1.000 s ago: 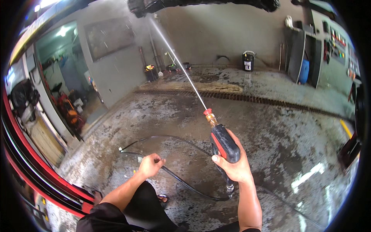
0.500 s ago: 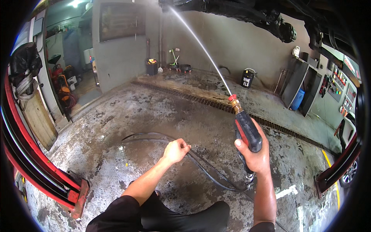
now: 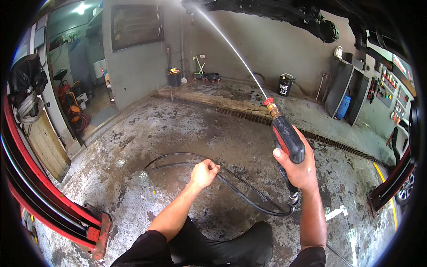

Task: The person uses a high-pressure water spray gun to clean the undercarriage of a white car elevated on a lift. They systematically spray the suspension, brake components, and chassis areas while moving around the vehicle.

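My right hand (image 3: pixel 303 165) is wrapped round the grip of a black and red pressure washer gun (image 3: pixel 288 138), its thumb lying along the near side. From the gun's red-tipped brass nozzle (image 3: pixel 270 106) a thin white water jet (image 3: pixel 235 52) shoots up and to the left. It strikes the dark vehicle underbody (image 3: pixel 267 12) overhead, where mist spreads. A black hose (image 3: pixel 249 206) hangs from the bottom of the gun and loops left across the floor. My left hand (image 3: pixel 205 172) is closed in front of the hose loop; its fingers are curled around the hose.
Red lift posts stand at the left (image 3: pixel 49 191) and right (image 3: pixel 391 182). A drain grate (image 3: pixel 249 116) crosses the wet floor. Against the back wall are a black bucket (image 3: pixel 285 87) and cleaning tools. A grey cabinet (image 3: pixel 340 91) with a blue drum (image 3: pixel 343 107) stands right; a doorway opens left.
The gun and my right hand sit slightly further right in the view, and the surroundings have shifted a little. Water still sprays at the underbody; both grips look the same.
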Action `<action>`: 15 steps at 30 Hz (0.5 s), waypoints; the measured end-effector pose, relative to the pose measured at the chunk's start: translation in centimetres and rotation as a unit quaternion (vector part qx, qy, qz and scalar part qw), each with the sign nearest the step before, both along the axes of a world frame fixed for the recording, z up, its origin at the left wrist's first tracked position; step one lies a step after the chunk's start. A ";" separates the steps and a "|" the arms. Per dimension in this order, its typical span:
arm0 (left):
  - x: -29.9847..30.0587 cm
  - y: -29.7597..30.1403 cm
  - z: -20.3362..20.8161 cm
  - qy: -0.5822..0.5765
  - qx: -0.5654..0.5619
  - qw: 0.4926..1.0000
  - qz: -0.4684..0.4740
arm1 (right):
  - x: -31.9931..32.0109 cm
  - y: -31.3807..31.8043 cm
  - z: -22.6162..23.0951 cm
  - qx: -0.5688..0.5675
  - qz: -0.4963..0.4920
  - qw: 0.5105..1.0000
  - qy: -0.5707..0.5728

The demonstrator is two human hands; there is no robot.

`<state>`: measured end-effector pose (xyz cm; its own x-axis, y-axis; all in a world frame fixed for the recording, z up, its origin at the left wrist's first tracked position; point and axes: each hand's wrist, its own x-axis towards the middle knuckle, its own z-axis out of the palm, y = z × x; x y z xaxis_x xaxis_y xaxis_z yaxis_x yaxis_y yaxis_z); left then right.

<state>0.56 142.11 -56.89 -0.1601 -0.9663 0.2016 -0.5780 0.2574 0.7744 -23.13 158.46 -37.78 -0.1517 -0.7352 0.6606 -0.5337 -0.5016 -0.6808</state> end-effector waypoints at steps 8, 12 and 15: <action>-2.9 1.3 0.5 0.038 -0.030 0.997 -0.058 | -0.2 4.4 2.0 -0.006 -0.040 0.998 0.042; -4.2 2.4 0.3 0.057 -0.049 0.995 -0.073 | -0.6 6.3 2.9 -0.010 -0.022 0.999 0.032; -4.6 2.9 0.0 0.079 -0.068 0.991 -0.082 | -0.9 7.3 3.1 0.002 -0.020 1.000 0.021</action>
